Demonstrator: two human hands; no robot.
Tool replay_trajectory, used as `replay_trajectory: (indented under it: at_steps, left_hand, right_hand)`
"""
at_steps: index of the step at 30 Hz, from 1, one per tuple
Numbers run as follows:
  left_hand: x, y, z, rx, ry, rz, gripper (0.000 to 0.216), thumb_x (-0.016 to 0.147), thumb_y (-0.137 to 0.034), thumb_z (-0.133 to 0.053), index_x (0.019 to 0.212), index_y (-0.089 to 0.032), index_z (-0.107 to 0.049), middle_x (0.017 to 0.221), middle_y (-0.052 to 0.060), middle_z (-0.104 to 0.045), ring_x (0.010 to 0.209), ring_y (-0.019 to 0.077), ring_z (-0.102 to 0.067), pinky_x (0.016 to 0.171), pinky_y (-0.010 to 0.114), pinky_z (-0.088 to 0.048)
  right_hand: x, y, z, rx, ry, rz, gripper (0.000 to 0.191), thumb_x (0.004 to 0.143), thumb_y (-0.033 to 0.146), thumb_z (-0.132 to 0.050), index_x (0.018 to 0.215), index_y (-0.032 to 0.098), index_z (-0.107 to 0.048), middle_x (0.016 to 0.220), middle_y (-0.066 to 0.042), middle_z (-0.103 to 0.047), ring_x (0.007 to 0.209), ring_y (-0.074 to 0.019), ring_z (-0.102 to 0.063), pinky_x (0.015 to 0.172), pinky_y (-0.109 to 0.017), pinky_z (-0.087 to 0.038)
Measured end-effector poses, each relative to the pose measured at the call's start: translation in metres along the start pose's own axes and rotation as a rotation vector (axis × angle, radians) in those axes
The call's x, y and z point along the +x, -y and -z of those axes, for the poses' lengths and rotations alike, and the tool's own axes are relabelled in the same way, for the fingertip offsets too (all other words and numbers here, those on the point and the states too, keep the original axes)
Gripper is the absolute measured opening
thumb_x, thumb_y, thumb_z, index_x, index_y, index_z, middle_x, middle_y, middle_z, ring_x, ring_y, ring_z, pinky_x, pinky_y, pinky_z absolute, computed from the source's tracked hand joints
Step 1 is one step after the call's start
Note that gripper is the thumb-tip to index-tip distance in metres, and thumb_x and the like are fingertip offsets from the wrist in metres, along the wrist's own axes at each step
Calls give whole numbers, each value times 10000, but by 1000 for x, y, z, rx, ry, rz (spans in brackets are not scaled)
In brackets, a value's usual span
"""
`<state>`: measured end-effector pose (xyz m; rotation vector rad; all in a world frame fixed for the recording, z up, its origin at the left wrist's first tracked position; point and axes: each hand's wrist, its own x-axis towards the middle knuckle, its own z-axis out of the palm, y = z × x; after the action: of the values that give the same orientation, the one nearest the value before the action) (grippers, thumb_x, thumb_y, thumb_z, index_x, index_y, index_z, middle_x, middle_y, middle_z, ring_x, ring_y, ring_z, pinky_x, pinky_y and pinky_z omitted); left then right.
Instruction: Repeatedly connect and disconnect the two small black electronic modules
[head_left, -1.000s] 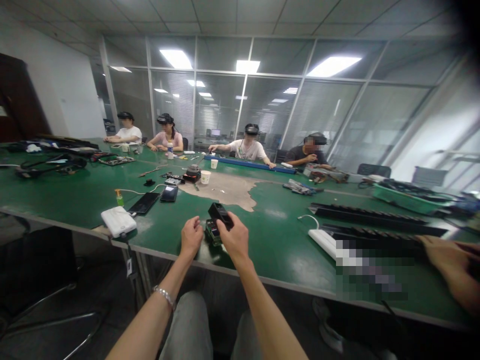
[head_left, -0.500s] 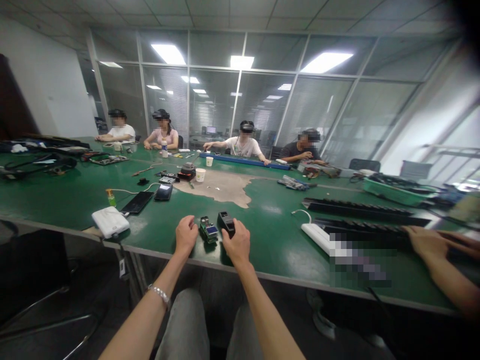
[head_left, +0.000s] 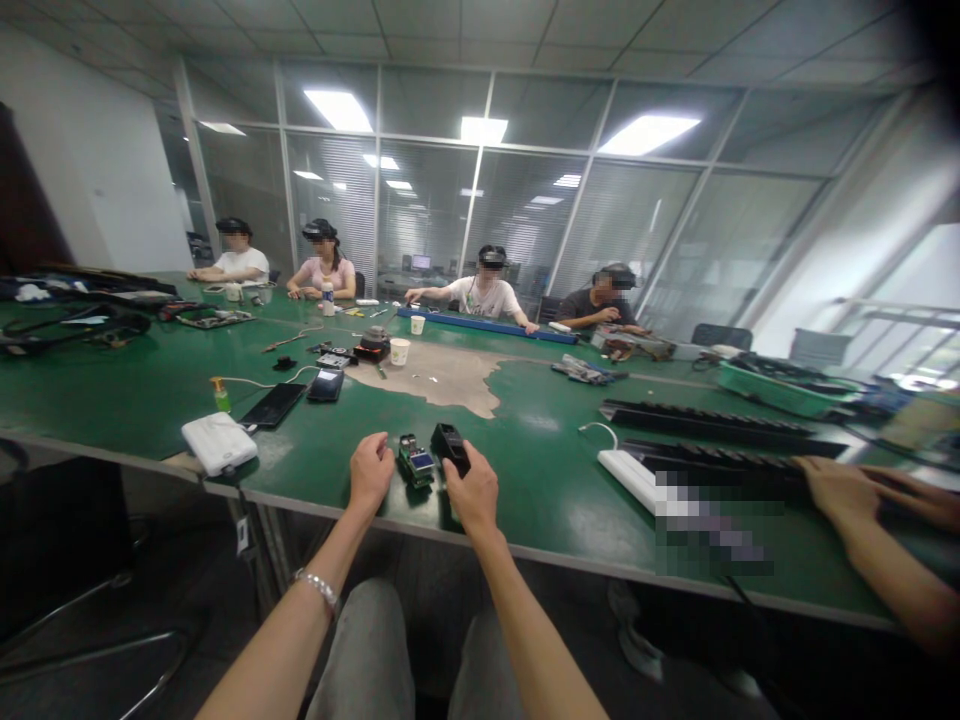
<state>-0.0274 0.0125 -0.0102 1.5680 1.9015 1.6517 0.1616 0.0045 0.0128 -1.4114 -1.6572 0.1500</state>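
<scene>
My right hand [head_left: 474, 488] grips a black plastic housing [head_left: 449, 446], thumb on its near face, just above the table's front edge. Left of it, a green circuit board assembly [head_left: 416, 464] with a small dark screen rests on the green table [head_left: 540, 490]. On the board's other side is my left hand [head_left: 371, 470], its fingers curled in and the thumb against them. Whatever those fingers may hold is hidden from me. A small gap separates the left hand from the board.
A white power bank [head_left: 219, 444] and phones [head_left: 275, 404] lie to the left. Paper cups [head_left: 400, 351] stand farther back. To the right are a white device [head_left: 630, 478], black toothed strips [head_left: 720, 425] and a co-worker's hands [head_left: 840, 490]. Several people sit opposite.
The black housing has tilted slightly in my right hand. My left hand and the circuit board look the same; the view has shifted a little.
</scene>
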Motion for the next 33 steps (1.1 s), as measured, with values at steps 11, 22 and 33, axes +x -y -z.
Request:
replay_trajectory:
  at_steps: [11,22,33]
  left_hand:
    - [0,2,2,-19,-8,-1,336,800,-154,-518,1107,-124,-653,1080,127,-696,992,204,-672,946,370,-515]
    - [1,5,1,-14,-31,-7,348,795,-149,-511,1110,-135,-655,1088,119,-695,997,206,-667,958,377,-508]
    - [1,6,-3,-86,18,8,394,745,-93,-536,1121,-152,-640,1105,104,-690,991,184,-674,941,355,-526]
  right_hand:
    - [-2,58,3,84,58,128,447,828,314,-598,1234,126,-599,1141,-146,-665,1062,-249,-616,947,-358,-460]
    - [-22,58,0,-99,188,166,462,812,273,-613,1255,148,-569,1144,-150,-636,1079,-273,-581,935,-367,-449]
    - [-26,55,-5,-129,186,167,470,849,288,-584,1289,129,-537,1154,-164,-622,1065,-279,-574,914,-361,-447]
